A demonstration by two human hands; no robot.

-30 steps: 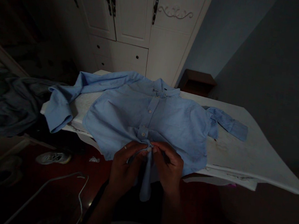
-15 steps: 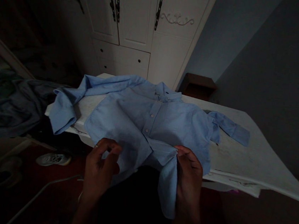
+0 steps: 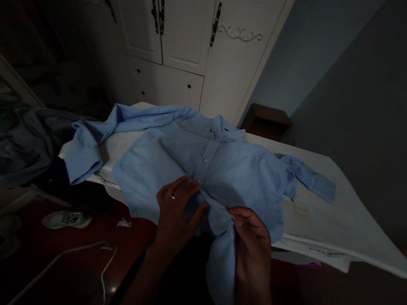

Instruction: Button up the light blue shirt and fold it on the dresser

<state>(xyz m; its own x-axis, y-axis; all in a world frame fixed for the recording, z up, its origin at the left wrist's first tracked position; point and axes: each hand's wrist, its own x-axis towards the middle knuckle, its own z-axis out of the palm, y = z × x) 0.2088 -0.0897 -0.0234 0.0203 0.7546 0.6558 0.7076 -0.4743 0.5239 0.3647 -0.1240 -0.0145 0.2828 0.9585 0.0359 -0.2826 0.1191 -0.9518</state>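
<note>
A light blue button-up shirt (image 3: 174, 152) lies front side up, its collar at the far side and its lower front toward me. My right hand (image 3: 252, 240) pinches the front edge near a button, and the shirt's corner hangs down beside it. My left hand (image 3: 178, 213), with a ring on one finger, rests at the middle of the shirt front by the button strip. Its thumb and fingers are apart, with the fingertips touching the cloth. Part of the button strip is hidden behind this hand.
The shirt is spread on a white table (image 3: 313, 212) with angled corners. Behind stands a white wardrobe (image 3: 187, 29), with a brown box-like shelf (image 3: 268, 120) beside it. Dark clothes (image 3: 26, 143) are piled at left; a shoe (image 3: 67, 219) and a cable (image 3: 65, 254) lie on the floor.
My left hand has moved right and forward from the shirt's left side to its middle, its fingers opening. My right hand, still pinching the edge, has shifted slightly left and down.
</note>
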